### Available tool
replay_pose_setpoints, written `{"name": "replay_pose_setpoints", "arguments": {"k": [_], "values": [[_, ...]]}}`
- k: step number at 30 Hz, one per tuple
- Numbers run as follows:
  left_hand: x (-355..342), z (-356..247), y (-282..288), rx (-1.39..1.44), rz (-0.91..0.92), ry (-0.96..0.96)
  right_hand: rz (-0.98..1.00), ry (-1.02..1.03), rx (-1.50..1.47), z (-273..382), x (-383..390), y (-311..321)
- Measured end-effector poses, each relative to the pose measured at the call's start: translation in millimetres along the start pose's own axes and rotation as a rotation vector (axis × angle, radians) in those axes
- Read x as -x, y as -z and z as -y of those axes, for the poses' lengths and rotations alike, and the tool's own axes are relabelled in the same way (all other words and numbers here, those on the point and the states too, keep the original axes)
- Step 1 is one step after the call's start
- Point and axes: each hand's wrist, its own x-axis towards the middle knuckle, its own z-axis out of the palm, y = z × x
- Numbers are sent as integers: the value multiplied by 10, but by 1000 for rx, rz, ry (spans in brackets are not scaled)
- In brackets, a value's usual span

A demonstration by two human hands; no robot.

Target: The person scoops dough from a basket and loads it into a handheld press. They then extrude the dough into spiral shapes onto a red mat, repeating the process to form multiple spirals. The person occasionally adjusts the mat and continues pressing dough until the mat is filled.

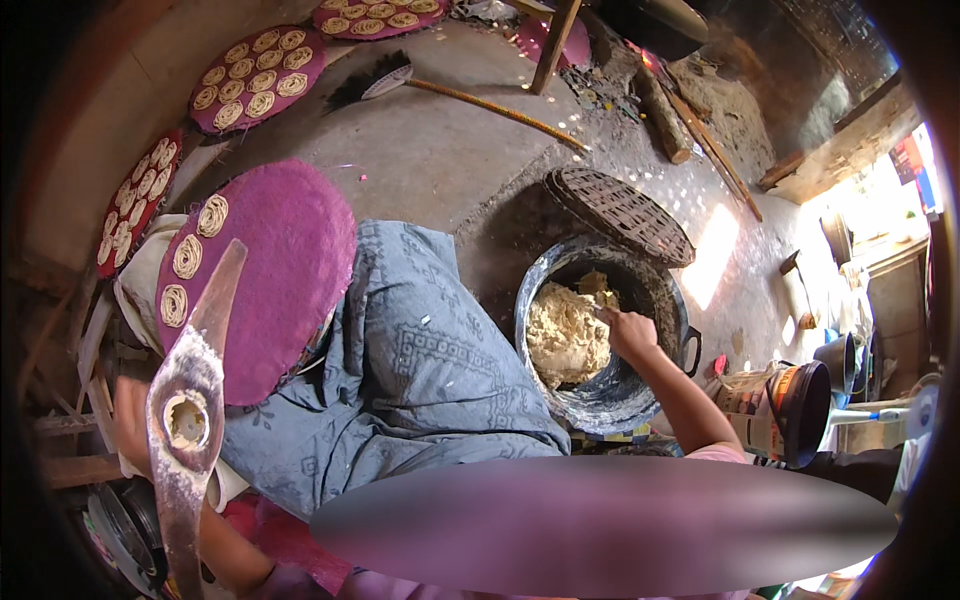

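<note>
My right hand [628, 332] reaches into a dark metal pot [600, 412], its fingers closed on a lump of the pale dough [562, 338] inside. At the lower left my left hand [127, 425] holds a long metal press [190, 400], mostly from behind it. The press has a round hole filled with dough and is dusted with flour. Its upper end lies over a round purple tray [285, 265] on my lap. Three spiral coils of pressed dough [188, 257] sit along the tray's left edge.
Blue patterned cloth [420, 370] covers my lap. More purple trays of coils [258, 78] lie along the wall at upper left. A broom [400, 80] and a woven lid [620, 212] are on the floor beyond the pot. Tins and pots [790, 410] stand at right.
</note>
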Motion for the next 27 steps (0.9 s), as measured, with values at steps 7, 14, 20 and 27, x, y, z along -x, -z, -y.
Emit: {"name": "replay_pose_setpoints", "arguments": {"k": [7,14,20,27], "values": [[208,239,227,-90,158,95,-126,135,27,28,-18,-169],[13,-81,-7,-81,134,82,-2,125,-172,82,285,-24],[-169,-282,-7,-28,-50,-71,307,97,-612,-189,537,961],[-194,-393,102,155,-39,148,545,698,-1137,901,852,2084]]}}
